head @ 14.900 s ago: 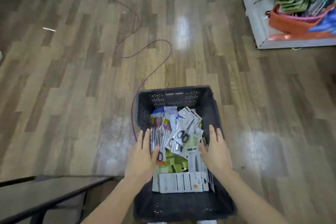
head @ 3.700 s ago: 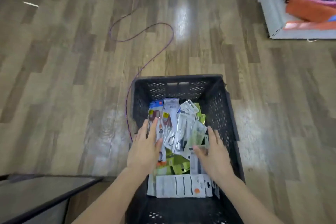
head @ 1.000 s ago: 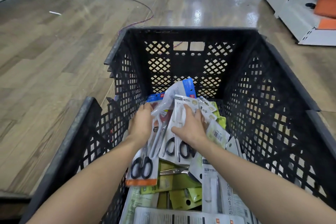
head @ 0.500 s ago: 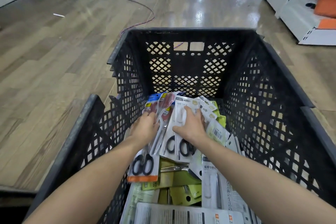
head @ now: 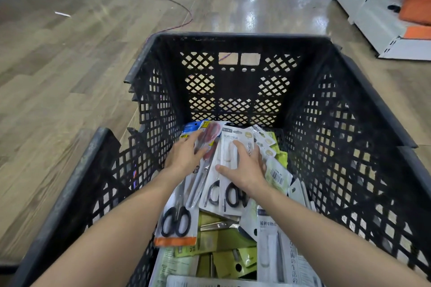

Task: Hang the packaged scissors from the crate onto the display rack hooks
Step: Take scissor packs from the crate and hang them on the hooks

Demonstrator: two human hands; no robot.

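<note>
Hands lie flat, fingers spread, left hand [head: 186, 155] and right hand [head: 245, 166] pressing packaged scissors [head: 229, 165] heaped toward the crate [head: 233, 39]'s far wall; best pinch one card's top edge, lifting it clear.

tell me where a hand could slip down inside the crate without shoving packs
Bare strip along the crate's far wall, beyond the packaged scissors. Elsewhere crowded: packs overlap wall to wall, with the left hand and right hand on them.

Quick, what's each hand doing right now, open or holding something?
Left hand: open, fingers resting flat on the scissors packs in the crate.
Right hand: open, flat on a pack.
</note>
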